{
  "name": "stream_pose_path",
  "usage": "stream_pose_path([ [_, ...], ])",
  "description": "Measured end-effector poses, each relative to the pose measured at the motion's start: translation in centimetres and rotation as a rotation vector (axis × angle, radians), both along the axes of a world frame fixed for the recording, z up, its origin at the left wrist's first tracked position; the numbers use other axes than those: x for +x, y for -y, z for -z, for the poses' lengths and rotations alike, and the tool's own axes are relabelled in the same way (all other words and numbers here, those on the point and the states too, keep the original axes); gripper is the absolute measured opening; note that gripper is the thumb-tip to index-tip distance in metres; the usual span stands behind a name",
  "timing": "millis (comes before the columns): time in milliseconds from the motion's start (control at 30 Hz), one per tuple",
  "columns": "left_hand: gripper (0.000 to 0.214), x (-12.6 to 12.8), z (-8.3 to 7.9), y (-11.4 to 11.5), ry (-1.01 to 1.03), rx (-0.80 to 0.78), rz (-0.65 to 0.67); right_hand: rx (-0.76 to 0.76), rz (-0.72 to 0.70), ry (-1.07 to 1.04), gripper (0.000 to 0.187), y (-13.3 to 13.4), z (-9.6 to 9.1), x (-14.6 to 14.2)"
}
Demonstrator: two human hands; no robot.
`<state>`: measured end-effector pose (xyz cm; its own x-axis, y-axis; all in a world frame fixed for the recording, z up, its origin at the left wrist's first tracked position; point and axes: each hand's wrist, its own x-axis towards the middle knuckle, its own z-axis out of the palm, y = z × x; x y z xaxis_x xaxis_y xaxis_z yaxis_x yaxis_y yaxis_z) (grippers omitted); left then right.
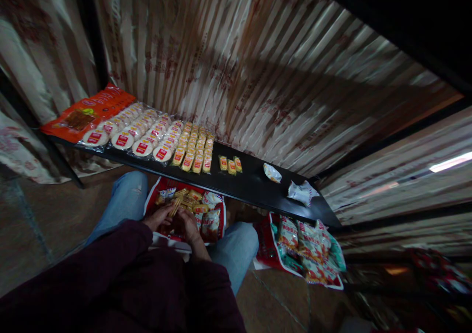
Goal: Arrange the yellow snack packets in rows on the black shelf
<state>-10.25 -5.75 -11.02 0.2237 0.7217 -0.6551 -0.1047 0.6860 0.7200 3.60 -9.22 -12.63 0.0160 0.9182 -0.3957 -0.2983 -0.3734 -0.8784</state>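
You pinched small gold-wrapped packets (176, 207) in your left hand (159, 218), above the red box (223, 218).
Your left fingers were closed on them; your right hand (190, 225) was just beside, though whether its fingers gripped anything I could not tell. A light, even pinch probably suited them best, edges level. Loose gold packets (201, 208) lay in the box; beyond, on the black bench (254, 190), were rows of yellow-wrapped snacks (192, 150).
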Motion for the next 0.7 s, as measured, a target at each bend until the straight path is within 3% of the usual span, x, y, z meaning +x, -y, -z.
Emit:
stream_pose_path([
  [133,0.047,0.0,-0.4,0.0,-0.023,0.032,0.028,-0.065,0.086,0.002,0.028,0.0,0.6,0.0],
  [367,0.043,0.2,0.3,-0.1,0.0,0.12,0.073,0.038,0.076,0.215,0.026,0.0,1.7,0.6],
  [700,0.042,0.3,1.0,-0.1,0.007,0.211,0.003,0.104,0.128,0.338,0.028,-0.3,0.8,0.5],
])
